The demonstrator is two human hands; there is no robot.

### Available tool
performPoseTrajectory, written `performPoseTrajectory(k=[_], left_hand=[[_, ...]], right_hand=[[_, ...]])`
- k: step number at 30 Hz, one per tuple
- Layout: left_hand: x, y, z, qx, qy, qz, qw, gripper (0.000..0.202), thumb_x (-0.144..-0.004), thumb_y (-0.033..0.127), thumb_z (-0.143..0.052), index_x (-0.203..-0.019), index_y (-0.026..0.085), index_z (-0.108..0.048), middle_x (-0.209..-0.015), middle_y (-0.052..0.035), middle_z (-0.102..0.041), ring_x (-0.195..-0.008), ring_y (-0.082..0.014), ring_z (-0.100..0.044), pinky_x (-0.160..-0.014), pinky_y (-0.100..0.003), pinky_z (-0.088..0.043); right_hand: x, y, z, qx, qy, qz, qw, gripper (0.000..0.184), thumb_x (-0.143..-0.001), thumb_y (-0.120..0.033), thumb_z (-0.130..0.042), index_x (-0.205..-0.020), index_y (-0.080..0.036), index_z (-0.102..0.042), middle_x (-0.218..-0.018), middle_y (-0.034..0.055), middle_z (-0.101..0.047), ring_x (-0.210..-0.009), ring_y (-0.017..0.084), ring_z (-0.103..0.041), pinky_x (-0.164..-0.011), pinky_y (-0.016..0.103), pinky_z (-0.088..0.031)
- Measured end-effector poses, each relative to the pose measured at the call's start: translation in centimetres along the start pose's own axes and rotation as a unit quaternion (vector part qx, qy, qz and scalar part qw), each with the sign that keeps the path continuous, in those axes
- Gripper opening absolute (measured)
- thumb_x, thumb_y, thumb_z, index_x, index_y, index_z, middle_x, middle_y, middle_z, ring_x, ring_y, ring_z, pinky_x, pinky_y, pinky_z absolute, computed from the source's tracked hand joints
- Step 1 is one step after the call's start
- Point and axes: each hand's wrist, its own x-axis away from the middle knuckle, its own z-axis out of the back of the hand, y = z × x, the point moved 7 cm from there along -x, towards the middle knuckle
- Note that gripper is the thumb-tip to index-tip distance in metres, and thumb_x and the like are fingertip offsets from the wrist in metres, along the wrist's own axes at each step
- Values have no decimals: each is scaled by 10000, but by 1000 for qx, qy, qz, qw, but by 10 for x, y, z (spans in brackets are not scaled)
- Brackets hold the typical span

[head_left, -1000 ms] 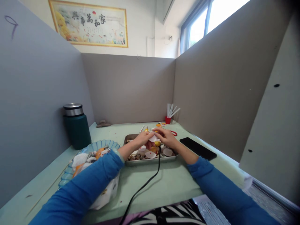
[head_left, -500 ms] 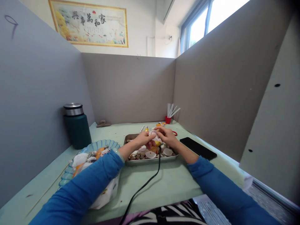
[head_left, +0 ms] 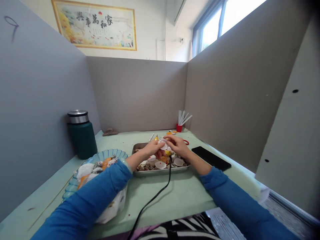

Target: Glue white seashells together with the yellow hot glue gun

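Note:
Both my hands meet over a metal tray [head_left: 160, 170] filled with seashells. My left hand [head_left: 152, 148] and my right hand [head_left: 177, 145] pinch a small white shell [head_left: 164, 145] between their fingertips, held just above the tray. A yellow-tipped tool [head_left: 168, 153] with a black cord [head_left: 152, 200] rests under my hands; the cord runs toward me across the table. Pale shells [head_left: 160, 164] lie in the tray's front part.
A blue scalloped plate [head_left: 75, 181] of shells sits at my left, with a dark green flask [head_left: 81, 134] behind it. A black phone [head_left: 211, 158] lies right of the tray. A red cup [head_left: 179, 127] with white sticks stands at the back. Grey partitions surround the green table.
My fingers have shifted slightly on the white shell, which now sits a little higher. Arms and everything else stay where they were.

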Motion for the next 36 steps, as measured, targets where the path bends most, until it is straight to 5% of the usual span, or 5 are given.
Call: performPoseTrajectory(k=[17, 29, 36], left_hand=[[0, 0, 0, -28, -4, -3, 1000, 642, -709, 722, -520, -642, 86, -579, -595, -95, -628, -405, -105, -531, -459, -247, -426], [-1, 4, 4, 12, 16, -31, 999, 559, -748, 666, -532, -861, 118, -547, -656, -61, -640, -412, -111, -553, -437, -223, -422], [-1, 7, 9, -48, 65, -53, 995, 450, -845, 549, -474, -936, 123, -585, -601, -15, -624, -393, -112, -545, -406, -203, -379]], right_hand=[[0, -1, 0, 15, -1, 1, 1000, 284, -897, -356, -499, -1059, -167, -636, -730, 33, -627, -568, 131, -482, -557, 255, -376], [1, -1, -1, -3, -3, 2, 1000, 315, -907, -395, -491, -1070, -158, -620, -664, 14, -576, -556, 126, -469, -529, 243, -362], [-1, 3, 0, -29, 9, -13, 999, 285, -902, -411, -492, -966, -164, -617, -690, 22, -601, -554, 125, -479, -525, 242, -372]])
